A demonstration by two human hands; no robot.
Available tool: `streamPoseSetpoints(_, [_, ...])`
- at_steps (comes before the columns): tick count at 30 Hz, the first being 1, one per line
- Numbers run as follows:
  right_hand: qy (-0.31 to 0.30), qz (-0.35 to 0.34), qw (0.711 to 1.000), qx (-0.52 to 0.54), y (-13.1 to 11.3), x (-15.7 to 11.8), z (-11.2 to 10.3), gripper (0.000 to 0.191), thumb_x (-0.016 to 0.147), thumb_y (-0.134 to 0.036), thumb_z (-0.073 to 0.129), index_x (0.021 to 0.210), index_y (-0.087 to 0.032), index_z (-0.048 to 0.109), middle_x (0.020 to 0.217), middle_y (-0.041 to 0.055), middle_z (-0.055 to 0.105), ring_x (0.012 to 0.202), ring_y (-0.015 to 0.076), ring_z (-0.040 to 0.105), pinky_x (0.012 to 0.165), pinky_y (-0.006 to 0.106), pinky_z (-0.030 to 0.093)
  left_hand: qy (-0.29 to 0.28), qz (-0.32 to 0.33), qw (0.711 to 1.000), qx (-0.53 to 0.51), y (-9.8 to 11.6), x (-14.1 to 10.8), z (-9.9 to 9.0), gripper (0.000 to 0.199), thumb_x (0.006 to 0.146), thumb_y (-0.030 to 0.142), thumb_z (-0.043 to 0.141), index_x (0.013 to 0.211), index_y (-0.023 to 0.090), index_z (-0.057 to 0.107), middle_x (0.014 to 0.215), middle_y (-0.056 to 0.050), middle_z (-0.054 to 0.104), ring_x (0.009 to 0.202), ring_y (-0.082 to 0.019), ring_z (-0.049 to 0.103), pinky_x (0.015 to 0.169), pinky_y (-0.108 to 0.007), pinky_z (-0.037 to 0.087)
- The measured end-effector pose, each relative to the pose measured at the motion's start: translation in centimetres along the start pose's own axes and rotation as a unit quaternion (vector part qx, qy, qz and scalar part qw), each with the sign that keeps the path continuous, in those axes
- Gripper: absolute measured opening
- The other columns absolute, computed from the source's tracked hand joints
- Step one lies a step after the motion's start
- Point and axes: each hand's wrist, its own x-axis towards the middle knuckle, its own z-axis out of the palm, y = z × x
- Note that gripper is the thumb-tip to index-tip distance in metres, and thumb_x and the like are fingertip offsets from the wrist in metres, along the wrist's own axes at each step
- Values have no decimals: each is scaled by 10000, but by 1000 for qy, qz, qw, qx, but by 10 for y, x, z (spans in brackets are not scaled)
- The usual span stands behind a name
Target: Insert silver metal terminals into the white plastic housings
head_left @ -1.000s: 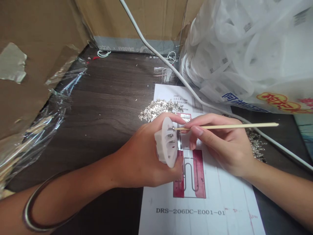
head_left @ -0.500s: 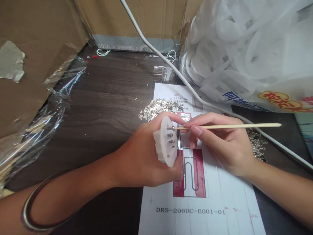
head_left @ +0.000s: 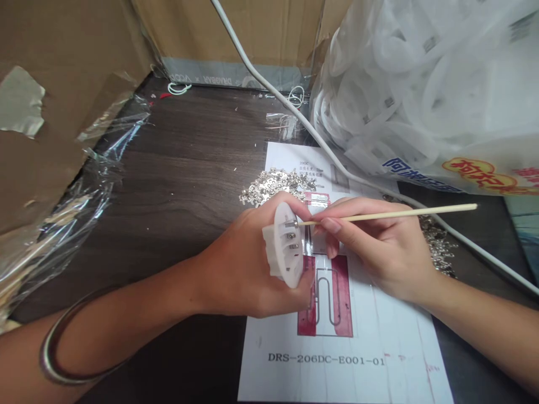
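A white oval plastic part [head_left: 280, 264] with slots and small metal contacts [head_left: 292, 236] on its face is held on edge by my left hand [head_left: 248, 264], fingers wrapped round its sides. My right hand [head_left: 379, 241] pinches a thin wooden stick [head_left: 404, 214] like a skewer. The stick's left tip meets the uppermost metal contact on the part's face, and its other end points right. Both hands hover over a printed sheet [head_left: 290, 381] with a red-marked diagram. Just beyond my left hand lies a pile of small metal contact pieces [head_left: 269, 188].
At the back right stands a clear bag [head_left: 421, 84] full of white plastic parts. A white cable [head_left: 261, 81] crosses in front of it. More small metal pieces [head_left: 440, 247] lie behind my right wrist. Cardboard [head_left: 76, 33] and clear wrap [head_left: 76, 219] line the left side.
The stick's tip has shifted slightly down and left on the part's face, and its far end has risen a little. The grips are unchanged.
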Motion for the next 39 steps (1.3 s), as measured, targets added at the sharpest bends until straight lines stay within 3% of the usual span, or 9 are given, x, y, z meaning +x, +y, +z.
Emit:
streamPoseSetpoints(6, [-5, -6, 1000, -3, -1, -1, 0, 80, 852, -165, 668, 829, -177, 744, 671, 1, 680, 501, 94, 588, 450, 247, 482, -29, 8, 999, -35, 2, -1, -3, 392, 696, 69, 633, 1030, 160, 449, 757, 58, 536, 594, -54, 517, 503, -185, 436])
streamPoseSetpoints(17, [5, -37, 997, -72, -3, -3, 3, 114, 868, -161, 655, 788, -182, 733, 669, -1, 675, 540, 98, 599, 470, 247, 493, -40, 18, 998, -50, 0, -2, -3, 413, 685, 37, 636, 1040, 166, 469, 821, 28, 592, 693, -88, 602, 586, -206, 493])
streamPoseSetpoints(30, [4, -41, 997, -72, -2, -4, 2, 101, 871, -149, 652, 829, -176, 740, 714, -4, 697, 519, 76, 595, 474, 224, 502, -61, -5, 995, -77, 5, -2, -6, 369, 678, 30, 653, 917, 208, 433, 735, 68, 509, 563, -54, 483, 484, -170, 413])
streamPoseSetpoints(35, [6, -30, 998, -59, -2, -5, 2, 108, 863, -139, 654, 837, -184, 749, 735, -3, 711, 517, 76, 600, 468, 218, 508, -60, 6, 996, -70, 3, 0, -5, 361, 683, 40, 645, 930, 203, 438, 742, 68, 521, 599, -70, 536, 570, -200, 478])
streamPoseSetpoints(39, [18, -16, 1000, -21, 0, -5, 3, 101, 867, -167, 667, 866, -197, 763, 710, 0, 702, 513, 89, 601, 470, 237, 500, -47, 26, 997, -62, 1, 1, -3, 390, 679, 23, 623, 988, 187, 450, 831, 34, 595, 757, -115, 625, 714, -246, 523])
